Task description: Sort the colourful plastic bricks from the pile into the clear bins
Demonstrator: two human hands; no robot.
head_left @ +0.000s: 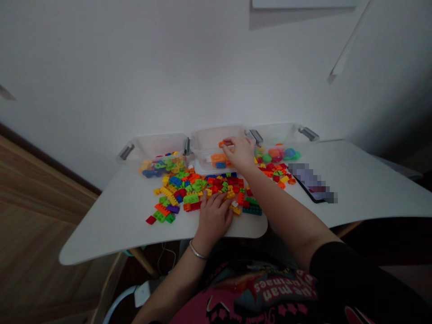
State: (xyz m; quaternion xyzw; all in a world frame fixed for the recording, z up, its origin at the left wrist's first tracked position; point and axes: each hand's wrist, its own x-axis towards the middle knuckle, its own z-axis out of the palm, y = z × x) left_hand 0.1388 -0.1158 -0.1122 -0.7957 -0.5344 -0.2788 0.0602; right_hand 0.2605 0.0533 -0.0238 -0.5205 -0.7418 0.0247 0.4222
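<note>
Between the fingertips of my right hand (240,152) is a small orange building brick (222,144), held over the middle clear plastic bin (202,135). Inside that bin lie orange bricks (218,159) and a blue brick (220,165), seen through its front wall. My left hand (215,215) rests with fingers spread at the near edge of a heap of mixed bricks (195,184). A lime green brick (191,199) and a long red brick (193,207) lie just left of its fingers.
The left clear bin (145,144) holds blue, green and yellow pieces. In the right clear bin (276,130) are round colourful pieces. A phone (312,183) lies on the white table (111,225), right of the loose bricks. The wall stands directly behind the bins.
</note>
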